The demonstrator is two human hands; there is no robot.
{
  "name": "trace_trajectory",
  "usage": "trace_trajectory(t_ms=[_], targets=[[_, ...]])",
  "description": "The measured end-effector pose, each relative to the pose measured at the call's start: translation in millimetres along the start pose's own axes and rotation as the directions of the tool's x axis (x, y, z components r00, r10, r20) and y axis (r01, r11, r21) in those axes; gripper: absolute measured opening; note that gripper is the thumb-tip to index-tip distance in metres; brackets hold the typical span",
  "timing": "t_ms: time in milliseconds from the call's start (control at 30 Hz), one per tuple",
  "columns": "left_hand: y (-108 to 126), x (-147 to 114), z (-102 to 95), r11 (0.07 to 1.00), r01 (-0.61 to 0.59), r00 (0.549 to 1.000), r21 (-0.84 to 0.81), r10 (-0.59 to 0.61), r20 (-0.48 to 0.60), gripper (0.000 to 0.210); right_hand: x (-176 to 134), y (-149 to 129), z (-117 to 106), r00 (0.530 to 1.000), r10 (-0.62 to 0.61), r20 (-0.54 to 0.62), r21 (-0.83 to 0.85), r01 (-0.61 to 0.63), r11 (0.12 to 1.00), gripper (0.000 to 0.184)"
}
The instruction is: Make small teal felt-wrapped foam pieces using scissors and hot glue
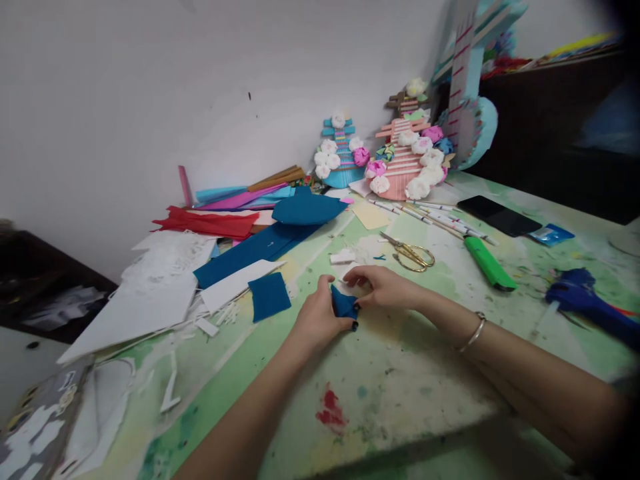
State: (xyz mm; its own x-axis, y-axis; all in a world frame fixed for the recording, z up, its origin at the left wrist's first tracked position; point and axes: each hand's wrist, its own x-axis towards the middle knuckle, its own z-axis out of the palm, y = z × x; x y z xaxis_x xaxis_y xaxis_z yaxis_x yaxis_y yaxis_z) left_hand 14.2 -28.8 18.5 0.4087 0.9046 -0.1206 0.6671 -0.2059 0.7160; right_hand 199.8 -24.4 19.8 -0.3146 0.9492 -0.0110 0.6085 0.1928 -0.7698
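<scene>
Both grips pinch a small folded blue foam piece [344, 304] closed.

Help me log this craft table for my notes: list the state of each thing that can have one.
Small blue folded felt piece: pinched between both hands, just above the table.
Left hand: closed on the piece.
Right hand: fingertips gripping the piece.
Square blue felt piece: lying flat, untouched.
Gold-handled scissors: lying on the table, unheld.
Green utility knife: lying down; blade not visible.
Black phone: screen dark.
</scene>
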Motion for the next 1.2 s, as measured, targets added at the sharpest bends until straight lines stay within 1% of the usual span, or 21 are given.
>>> trace_trajectory(t_ms=[133, 200, 300, 467, 633, 733, 833, 900, 933, 967, 1000, 1033, 1067, 1100, 1133, 1167, 1200], targets=[[2, 0, -0.2, 1.000, -0.006, 1.000, -0.019, 0.006, -0.002, 0.082, 2, 5, 1, 0.997, -0.057, 0.051, -0.028, 0.058, 0.998, 0.049], [2, 0, -0.3, 0.999, -0.036, 0.999, -0.027, 0.036, 0.002, 0.081, 3, 5, -1, 0.995, -0.076, 0.071, -0.043, 0.079, 0.996, 0.047], [3, -1, 0.3, 0.996, -0.081, 0.997, -0.035, 0.081, -0.007, 0.077, 6, 4, -3, 0.990, -0.099, 0.102, -0.066, 0.106, 0.992, 0.038], [2, 0, 1.3, 0.992, -0.072, 0.997, -0.105, 0.068, -0.039, 0.067, 12, -3, 0, 0.983, -0.134, 0.128, -0.080, 0.145, 0.986, 0.020], [3, 3, -1.7, 0.971, -0.055, 0.993, -0.231, 0.029, -0.116, 0.060, 13, 1, 3, 0.982, -0.152, 0.115, 0.018, 0.151, 0.988, 0.010], [5, 4, -5.0, 0.953, -0.062, 0.987, -0.297, 0.016, -0.157, 0.057, 10, 6, 2, 0.979, -0.165, 0.119, 0.110, 0.152, 0.982, 0.011], [8, 3, -6.9, 0.925, -0.124, 0.977, -0.360, 0.051, -0.205, 0.050, 6, 7, 2, 0.980, -0.171, 0.105, 0.177, 0.151, 0.972, 0.014], [9, 1, -6.5, 0.909, -0.212, 0.954, -0.358, 0.112, -0.279, 0.045, 2, 4, 2, 0.984, -0.168, 0.065, 0.219, 0.150, 0.964, 0.015], [8, 0, -5.8, 0.903, -0.275, 0.929, -0.331, 0.161, -0.332, 0.043, -1, 1, 2, 0.986, -0.166, 0.030, 0.244, 0.154, 0.957, 0.016], [7, -2, -4.9, 0.895, -0.346, 0.893, -0.283, 0.222, -0.392, 0.044, -3, -2, 1, 0.987, -0.162, -0.017, 0.266, 0.161, 0.950, 0.017], [6, -4, -4.0, 0.880, -0.423, 0.843, -0.216, 0.294, -0.450, 0.046, -6, -5, 1, 0.984, -0.161, -0.078, 0.279, 0.177, 0.944, 0.018], [6, -6, -3.1, 0.855, -0.503, 0.775, -0.128, 0.380, -0.505, 0.049, -9, -8, 0, 0.975, -0.167, -0.148, 0.278, 0.203, 0.939, 0.018], [5, -8, -2.5, 0.814, -0.581, 0.687, -0.022, 0.476, -0.549, 0.052, -12, -11, -1, 0.957, -0.190, -0.219, 0.259, 0.245, 0.934, 0.018], [5, -9, -2.2, 0.759, -0.644, 0.587, 0.095, 0.571, -0.574, 0.055, -16, -13, -2, 0.930, -0.232, -0.285, 0.222, 0.300, 0.928, 0.017], [5, -11, -2.3, 0.700, -0.683, 0.489, 0.209, 0.650, -0.582, 0.057, -19, -16, -3, 0.894, -0.287, -0.343, 0.176, 0.362, 0.916, 0.015], [6, -13, -2.8, 0.648, -0.696, 0.402, 0.308, 0.708, -0.581, 0.059, -21, -17, -4, 0.853, -0.352, -0.386, 0.130, 0.428, 0.894, 0.014], [7, -15, -3.5, 0.616, -0.691, 0.342, 0.379, 0.740, -0.579, 0.061, -24, -19, -4, 0.809, -0.419, -0.412, 0.089, 0.493, 0.865, 0.012]])
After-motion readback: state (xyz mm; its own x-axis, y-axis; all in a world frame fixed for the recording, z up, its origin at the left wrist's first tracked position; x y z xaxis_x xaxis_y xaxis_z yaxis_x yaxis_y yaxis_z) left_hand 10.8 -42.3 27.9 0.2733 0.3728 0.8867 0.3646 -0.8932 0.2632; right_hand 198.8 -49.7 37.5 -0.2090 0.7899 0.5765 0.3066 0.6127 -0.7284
